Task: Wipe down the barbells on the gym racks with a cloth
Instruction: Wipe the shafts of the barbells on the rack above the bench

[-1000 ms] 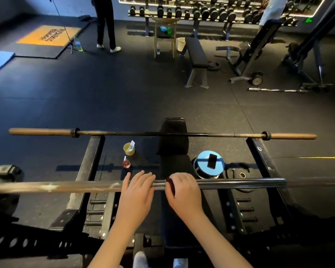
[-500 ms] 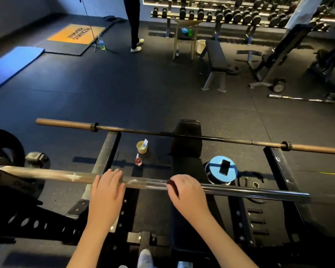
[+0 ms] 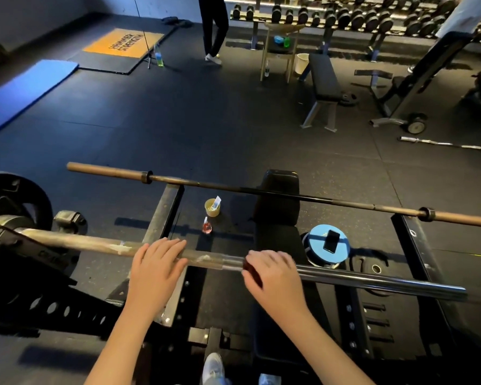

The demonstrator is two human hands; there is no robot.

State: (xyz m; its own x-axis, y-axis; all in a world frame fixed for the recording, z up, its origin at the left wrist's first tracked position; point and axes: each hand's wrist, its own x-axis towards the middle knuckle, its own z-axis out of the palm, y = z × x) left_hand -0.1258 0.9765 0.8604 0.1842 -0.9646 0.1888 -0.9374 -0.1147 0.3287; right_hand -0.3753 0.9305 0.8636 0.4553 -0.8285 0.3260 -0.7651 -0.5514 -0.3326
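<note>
The near barbell (image 3: pixel 372 282) lies across the rack in front of me, with a pale smeared stretch toward its left end. My left hand (image 3: pixel 157 263) rests on that pale stretch, its fingers laid over the top of the bar. My right hand (image 3: pixel 275 273) grips a dark red cloth (image 3: pixel 251 271) against the bar, a short way right of the left hand; most of the cloth is hidden under the fingers. A second barbell (image 3: pixel 261 191) with brown sleeves lies on the rack farther away.
A black bench (image 3: pixel 278 215) runs under both bars. On the floor stand a yellow cup (image 3: pixel 212 208), a small pink bottle (image 3: pixel 207 226) and a blue weight plate (image 3: pixel 317 243) with a phone on it. A black weight plate (image 3: pixel 17 198) sits on the bar's left end. A person stands far back.
My left hand has slid left along the near bar, away from my right hand, which stayed in place with the cloth. My view has swung to the left.
</note>
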